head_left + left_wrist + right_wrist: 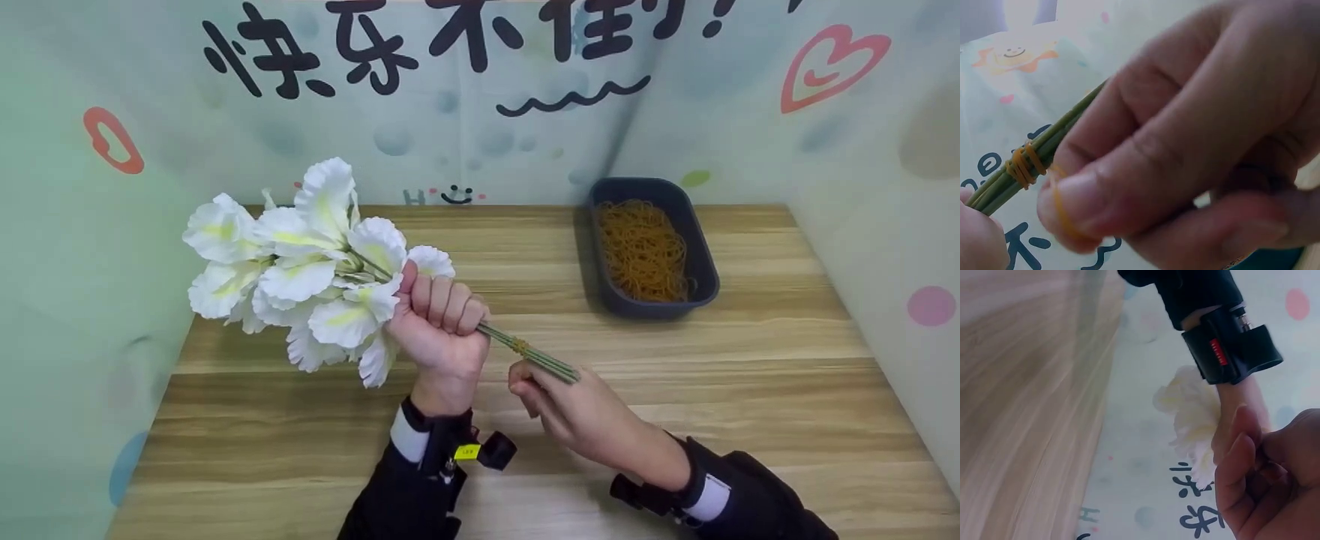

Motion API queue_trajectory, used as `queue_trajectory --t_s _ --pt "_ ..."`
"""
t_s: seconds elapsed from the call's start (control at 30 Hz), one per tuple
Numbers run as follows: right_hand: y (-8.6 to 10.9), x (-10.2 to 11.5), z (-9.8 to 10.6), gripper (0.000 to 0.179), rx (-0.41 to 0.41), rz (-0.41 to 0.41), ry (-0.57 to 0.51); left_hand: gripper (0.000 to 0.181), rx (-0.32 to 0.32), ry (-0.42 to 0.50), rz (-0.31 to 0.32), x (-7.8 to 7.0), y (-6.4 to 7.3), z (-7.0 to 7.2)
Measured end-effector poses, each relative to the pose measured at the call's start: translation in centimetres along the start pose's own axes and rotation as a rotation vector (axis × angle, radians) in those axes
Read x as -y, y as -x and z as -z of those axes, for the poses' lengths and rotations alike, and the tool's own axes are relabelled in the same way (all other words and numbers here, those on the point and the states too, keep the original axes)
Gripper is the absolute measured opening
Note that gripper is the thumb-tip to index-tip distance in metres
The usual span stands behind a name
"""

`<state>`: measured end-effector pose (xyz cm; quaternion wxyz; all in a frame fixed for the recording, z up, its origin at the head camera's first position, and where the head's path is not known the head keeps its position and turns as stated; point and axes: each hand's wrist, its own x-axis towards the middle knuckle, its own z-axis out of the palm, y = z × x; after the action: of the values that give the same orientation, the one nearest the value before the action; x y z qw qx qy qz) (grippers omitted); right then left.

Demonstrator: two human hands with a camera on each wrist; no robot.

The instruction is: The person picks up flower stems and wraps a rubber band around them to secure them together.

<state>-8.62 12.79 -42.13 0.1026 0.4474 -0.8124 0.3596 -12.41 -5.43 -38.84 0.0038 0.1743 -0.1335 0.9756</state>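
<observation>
White flowers [315,281], held in a bunch, well to the left of the tub [701,292]. Green stems [547,361] slant down from the blooms, ends toward you and to the near-left of the tub. Orange band [520,346] wrapped in several turns round the stems, between your 2 hands.

Handling, my judgement: light load, artificial by the look of it. Stems likely stiff but springy, smooth enough to slide past each other if your hold slackens. Petals soft, easily creased. Best hold is on the bare stems just below the blooms, thumb across, clear of the band. Band itself stretchy, apt to snap back.

Your left hand [442,315], left of the tub: fingers curled together right round the stems, firm fist, nearest petals just beside it.

Your right hand [577,412], on the tub's near side: thumb and finger together, pinching 1 orange loop [1059,205]. Can't tell whether that loop joins the wrapped turns. Stem ends overlap this hand; contact unclear.
</observation>
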Motion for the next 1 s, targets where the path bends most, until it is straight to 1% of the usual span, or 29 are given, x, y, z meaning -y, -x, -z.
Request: queue_trajectory --t_s 0.1,0.23,0.43,0.5,0.6,0.73,0.83,1.0 --pt "0.2 0.4 -0.1 0.005 -0.002 -0.017 -0.025 0.052 -0.014 -0.016 -0.028 -0.2 -0.1 -0.1" --pt "0.4 0.7 -0.4 0.005 -0.021 -0.009 -0.069 0.052 -0.02 -0.023 -0.057 -0.5 -0.2 -0.3" --pt "0.5 1.1 -0.3 0.007 -0.058 0.031 -0.104 0.052 0.013 -0.009 -0.032 -0.5 -0.2 -0.2" --pt "0.5 1.2 -0.2 0.006 -0.056 0.043 -0.115 0.052 0.023 -0.007 -0.029 -0.5 -0.2 -0.2" --pt "0.6 1.3 0.0 0.004 -0.053 0.061 -0.103 0.052 0.029 -0.002 -0.028 -0.6 -0.2 -0.1" --pt "0.7 1.5 0.3 0.007 -0.056 0.085 -0.067 0.053 0.027 -0.003 -0.022 -0.7 -0.3 -0.1" --pt "0.7 1.6 0.7 0.007 -0.059 0.085 -0.059 0.053 0.028 -0.016 -0.025 -0.7 -0.3 -0.1" --pt "0.8 1.6 1.7 0.008 -0.064 0.064 -0.055 0.053 0.037 -0.057 -0.052 -0.8 -0.4 0.0"
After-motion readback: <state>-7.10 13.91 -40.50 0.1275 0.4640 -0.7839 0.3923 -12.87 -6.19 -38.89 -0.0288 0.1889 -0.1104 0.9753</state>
